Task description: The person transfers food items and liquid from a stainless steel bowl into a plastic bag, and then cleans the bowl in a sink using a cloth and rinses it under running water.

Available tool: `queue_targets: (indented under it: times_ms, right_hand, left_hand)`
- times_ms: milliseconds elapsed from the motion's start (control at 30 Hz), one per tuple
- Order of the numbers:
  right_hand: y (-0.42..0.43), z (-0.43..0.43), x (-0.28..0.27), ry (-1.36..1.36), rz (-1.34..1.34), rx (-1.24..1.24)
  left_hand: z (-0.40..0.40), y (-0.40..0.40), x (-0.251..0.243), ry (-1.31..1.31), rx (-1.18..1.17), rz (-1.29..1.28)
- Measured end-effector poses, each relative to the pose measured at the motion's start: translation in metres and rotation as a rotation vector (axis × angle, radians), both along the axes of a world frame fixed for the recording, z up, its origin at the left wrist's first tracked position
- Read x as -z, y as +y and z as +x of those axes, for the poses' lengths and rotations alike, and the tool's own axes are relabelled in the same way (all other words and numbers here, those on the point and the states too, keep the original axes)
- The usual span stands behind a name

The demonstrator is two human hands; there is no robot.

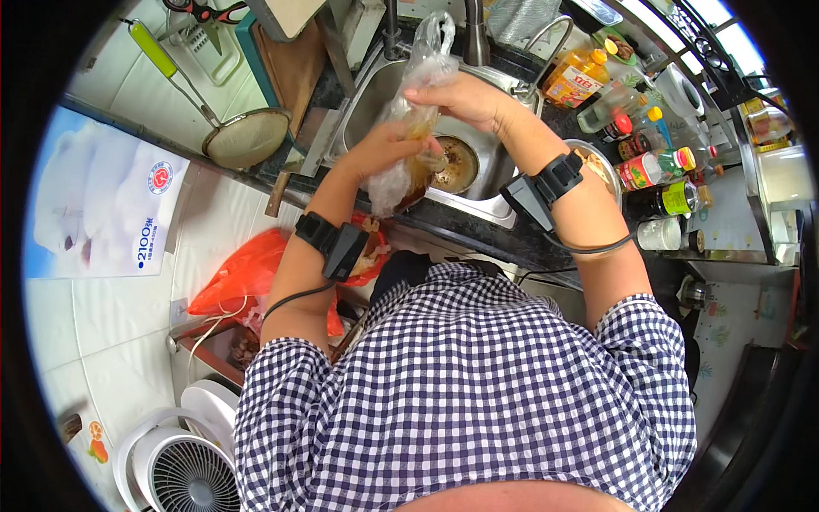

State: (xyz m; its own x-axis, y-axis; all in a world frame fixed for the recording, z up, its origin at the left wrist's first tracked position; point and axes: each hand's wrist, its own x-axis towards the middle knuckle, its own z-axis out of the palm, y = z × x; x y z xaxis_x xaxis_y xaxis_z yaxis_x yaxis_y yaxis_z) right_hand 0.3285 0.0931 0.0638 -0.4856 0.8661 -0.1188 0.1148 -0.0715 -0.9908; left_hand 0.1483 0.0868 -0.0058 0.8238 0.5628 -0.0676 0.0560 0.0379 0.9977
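A clear plastic bag (409, 169) with brownish liquid or food in its lower part hangs over the near-left edge of a steel sink (499, 203). My left hand (390, 148) grips the bag around its middle. Higher up, my right hand (457, 102) holds the gathered plastic near the bag's top. In the sink, behind the bag, lies a round pan or bowl (455, 165) with brown residue and murky liquid. The exact contents of the bag cannot be told.
Bottles (646, 169) and a yellow detergent jug (576, 78) crowd the right counter, beside a metal bowl of food pieces (595, 168). A strainer (246, 137) and a wooden cutting board (297, 70) stand left. Below are a red plastic bag (237, 275) and a white fan (192, 473).
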Motion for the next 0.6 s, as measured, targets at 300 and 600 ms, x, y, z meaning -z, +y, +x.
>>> queue_targets:
  times_ms: [300, 600]
  right_hand:
    - [-0.013, 0.000, 0.023, 0.450, -0.451, 0.138]
    - [-0.030, -0.019, 0.008, 0.833, -0.677, 0.124]
  left_hand:
    - [-0.021, -0.018, 0.014, 0.097, 0.017, -0.276]
    - [-0.043, -0.001, 0.024, -0.133, -0.410, 0.258]
